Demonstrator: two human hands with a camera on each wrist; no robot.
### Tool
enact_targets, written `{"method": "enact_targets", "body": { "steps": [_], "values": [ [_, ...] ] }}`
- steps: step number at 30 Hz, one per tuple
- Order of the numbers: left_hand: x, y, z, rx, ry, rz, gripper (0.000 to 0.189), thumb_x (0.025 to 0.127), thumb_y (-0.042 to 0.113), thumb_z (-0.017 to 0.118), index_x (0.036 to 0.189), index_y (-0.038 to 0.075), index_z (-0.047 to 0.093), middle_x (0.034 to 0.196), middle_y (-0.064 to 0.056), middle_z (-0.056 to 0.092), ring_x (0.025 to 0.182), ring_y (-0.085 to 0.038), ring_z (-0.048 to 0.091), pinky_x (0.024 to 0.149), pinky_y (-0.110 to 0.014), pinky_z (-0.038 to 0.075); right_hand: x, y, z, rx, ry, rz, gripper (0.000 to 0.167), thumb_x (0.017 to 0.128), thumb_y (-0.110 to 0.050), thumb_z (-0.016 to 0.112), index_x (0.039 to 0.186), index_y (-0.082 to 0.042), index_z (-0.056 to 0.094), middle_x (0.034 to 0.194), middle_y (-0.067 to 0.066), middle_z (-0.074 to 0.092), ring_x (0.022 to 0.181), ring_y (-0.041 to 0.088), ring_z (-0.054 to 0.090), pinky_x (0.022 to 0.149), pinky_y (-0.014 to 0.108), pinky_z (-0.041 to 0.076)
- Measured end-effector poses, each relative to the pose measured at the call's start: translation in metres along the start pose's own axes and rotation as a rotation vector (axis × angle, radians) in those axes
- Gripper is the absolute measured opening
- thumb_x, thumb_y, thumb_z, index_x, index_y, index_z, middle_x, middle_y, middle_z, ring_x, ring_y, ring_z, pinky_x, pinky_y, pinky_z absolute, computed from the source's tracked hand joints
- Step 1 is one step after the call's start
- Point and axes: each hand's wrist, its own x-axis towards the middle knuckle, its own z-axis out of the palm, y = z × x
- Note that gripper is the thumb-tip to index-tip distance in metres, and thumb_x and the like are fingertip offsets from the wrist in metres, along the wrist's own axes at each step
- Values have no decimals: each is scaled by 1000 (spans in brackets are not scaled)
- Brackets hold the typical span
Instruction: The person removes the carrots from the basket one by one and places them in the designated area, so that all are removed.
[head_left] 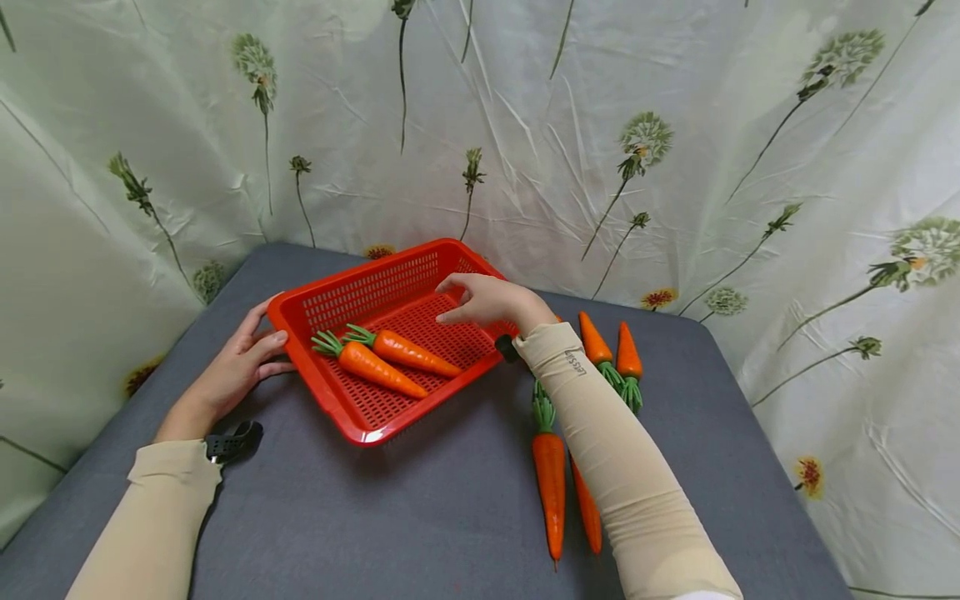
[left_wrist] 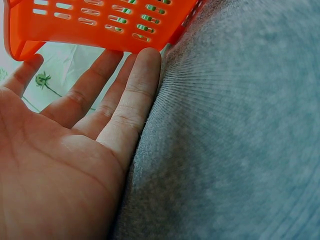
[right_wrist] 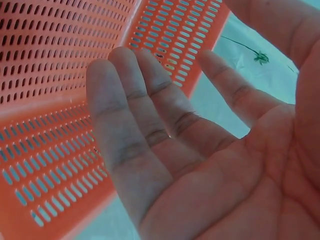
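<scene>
A red plastic basket (head_left: 330, 408) with slotted walls stands tilted at an angle on the grey table. Two carrots (head_left: 378, 371) with green tops lie inside it, on the left part of its floor. My left hand (head_left: 236, 375) is at the basket's left end, fingers fairly straight, fingertips right at the rim and end wall (left_wrist: 95, 25). Over the right part of the basket hovers my right hand (head_left: 483, 300), fingers loosely bent and spread, nothing between them. Its palm and relaxed fingers show in the right wrist view, with the slotted basket wall (right_wrist: 55, 55) beyond.
Several more carrots lie right of the basket, partly hidden by my right forearm: one long carrot (head_left: 550, 487) in front and shorter-looking ones, such as the carrot (head_left: 628, 354) at the back. A flowered curtain (head_left: 525, 150) hangs behind the grey table (head_left: 420, 517).
</scene>
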Motion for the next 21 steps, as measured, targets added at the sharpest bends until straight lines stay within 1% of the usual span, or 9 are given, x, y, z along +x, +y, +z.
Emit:
{"method": "enact_targets", "body": {
  "steps": [2,4,6,9,12,16,21],
  "values": [
    [0,0,0,-2,0,1,68,115,15,49,172,32,17,136,16,58,111,2,70,85,-23,64,4,-2,1,11,-10,7,57,103,-32,74,154,-17,53,140,13,60,101,25,60,80,30,52],
    [0,0,0,1,1,0,68,115,15,48,173,32,16,136,16,57,111,2,70,85,-24,64,7,-4,2,14,-20,15,58,103,-32,75,154,-18,52,143,12,58,103,25,60,80,30,52],
    [0,0,0,5,4,-3,68,115,16,49,173,32,16,136,16,57,111,2,70,85,-24,64,11,-6,4,11,-27,16,59,102,-32,75,155,-18,52,149,10,55,110,25,61,85,32,54],
    [0,1,0,24,9,-12,68,115,18,49,173,33,16,136,17,56,111,3,70,85,-24,64,16,-9,7,26,-49,16,60,103,-31,75,156,-19,50,155,10,54,118,27,62,96,40,57],
    [0,1,-1,26,11,-15,68,115,18,50,172,33,16,136,17,56,111,3,70,85,-24,64,21,-13,11,61,-74,17,61,103,-29,75,158,-19,49,162,9,48,127,26,62,107,47,57],
    [0,0,-1,11,11,-13,68,115,16,50,172,33,17,136,16,56,111,2,70,85,-24,64,28,-17,17,91,-102,33,62,102,-28,75,158,-21,49,169,6,40,134,27,60,109,47,57],
    [1,0,-1,13,9,-13,68,115,17,50,172,33,17,137,15,56,111,2,70,85,-24,64,35,-18,23,90,-135,44,62,102,-28,75,158,-23,49,172,7,36,136,28,57,110,48,57]
  ]
}}
